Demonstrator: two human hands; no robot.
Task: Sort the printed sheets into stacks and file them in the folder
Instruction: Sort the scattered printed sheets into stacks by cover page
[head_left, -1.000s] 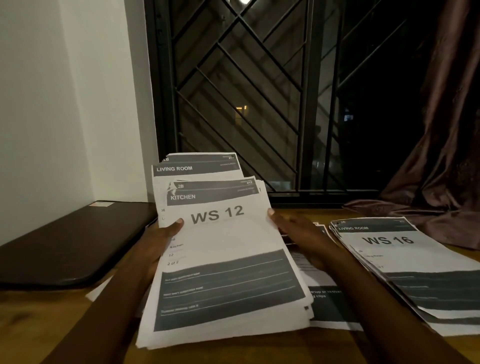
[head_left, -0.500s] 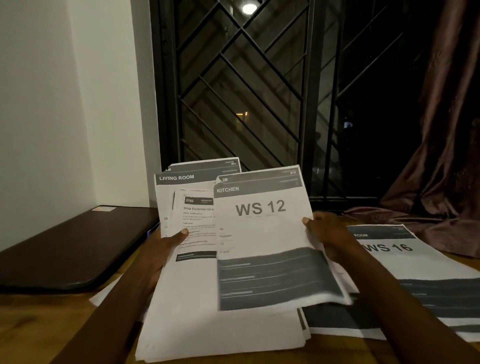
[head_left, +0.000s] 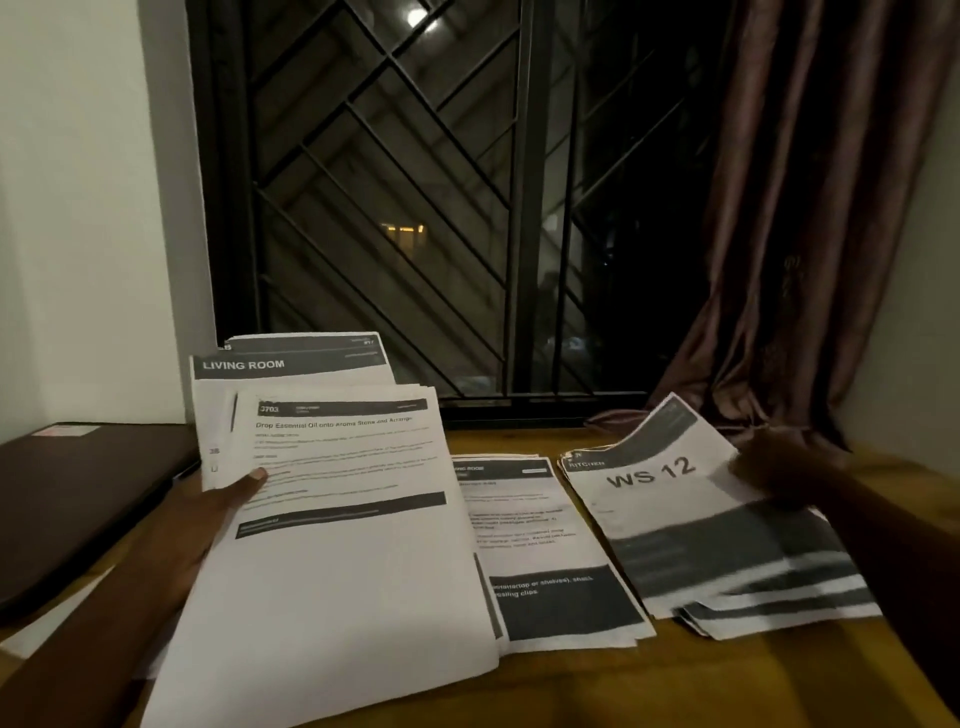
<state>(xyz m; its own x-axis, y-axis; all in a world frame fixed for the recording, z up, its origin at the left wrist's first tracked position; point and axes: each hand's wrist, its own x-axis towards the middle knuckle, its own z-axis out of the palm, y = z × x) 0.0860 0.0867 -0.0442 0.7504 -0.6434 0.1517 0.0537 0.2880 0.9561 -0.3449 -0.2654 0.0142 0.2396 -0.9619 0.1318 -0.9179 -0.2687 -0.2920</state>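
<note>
My left hand (head_left: 208, 525) holds a thick bundle of printed sheets (head_left: 343, 545) from its left edge, thumb on top; its top page is a text sheet headed "3703", with a "LIVING ROOM" sheet showing behind. My right hand (head_left: 779, 467), blurred, holds the "KITCHEN WS 12" sheet (head_left: 660, 499) by its far right corner, over the stack at the right (head_left: 769, 608) on the wooden table (head_left: 675, 691). Another stack (head_left: 540, 551) with a "LIVING ROOM" text page on top lies in the middle. The dark folder (head_left: 78, 499) lies shut at the left.
A barred window (head_left: 415, 208) and a dark curtain (head_left: 805, 234) stand behind the table. The curtain's hem rests on the table's far right corner. A white wall is at the left. A loose sheet (head_left: 57, 623) pokes out beneath my left forearm.
My right hand drew the WS 12 sheet off the held bundle and carried it right, over the right stack. The 3703 text page is now on top of the bundle.
</note>
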